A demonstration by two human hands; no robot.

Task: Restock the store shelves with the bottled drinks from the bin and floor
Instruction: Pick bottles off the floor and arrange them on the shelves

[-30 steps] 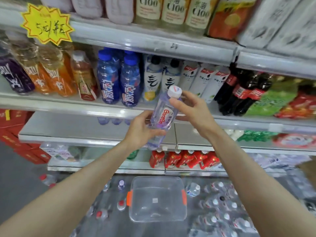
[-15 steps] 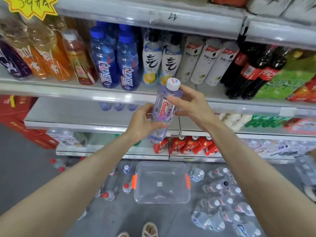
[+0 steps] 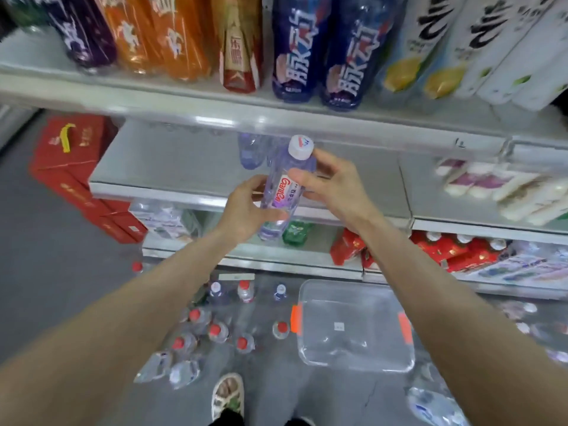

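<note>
**Ganten water bottle (image 3: 281, 192) before the middle shelf**

Gripped low on the body by the left hand (image 3: 246, 210), clasped just under the white cap by the right hand (image 3: 332, 186). Held slightly tilted, cap up, in front of the grey shelf (image 3: 172, 167). Down on the floor: clear bin (image 3: 356, 365), red-capped bottles (image 3: 215, 332).

Red cartons (image 3: 70, 167) stacked left; sandalled foot (image 3: 228, 395) — bottom centre.

I see one clear plastic bin (image 3: 353, 362) with two orange latches (image 3: 296, 318), and I count seven red-capped bottles (image 3: 215, 330) near it. The upper shelf (image 3: 215, 103) carries two blue-labelled bottles (image 3: 295, 56) and two orange drink bottles (image 3: 184, 41). One white-capped bottle (image 3: 281, 192) is held up.
</note>
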